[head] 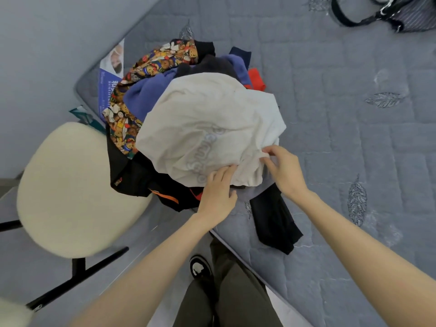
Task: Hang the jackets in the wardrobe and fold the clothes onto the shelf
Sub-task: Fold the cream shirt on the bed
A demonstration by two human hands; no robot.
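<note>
— Where is the white T-shirt?
— On top of the pile of clothes, spread out crumpled just beyond both hands, with pale lettering facing up.
— What is the left hand doing?
— Its fingers lie nearly straight on the shirt's near hem. They touch the cloth and are not closed round it.
— And the right hand?
— It is just to the right of the left one. Its fingers are curled, and thumb and forefinger pinch a fold near the shirt's near right corner.
— What shows around the shirt?
— Left of the left hand there is a black garment with orange trim. Beyond that are a teddy-bear print garment and a blue sweatshirt. A red garment peeks out well beyond the right hand.
— Anything by the right wrist?
— A dark garment trails toward the person from under that wrist, lying on the grey quilted mattress.
— And off the mattress?
— A cream cushioned chair stands well left of the left forearm. A dark bag lies far beyond the right hand.
</note>
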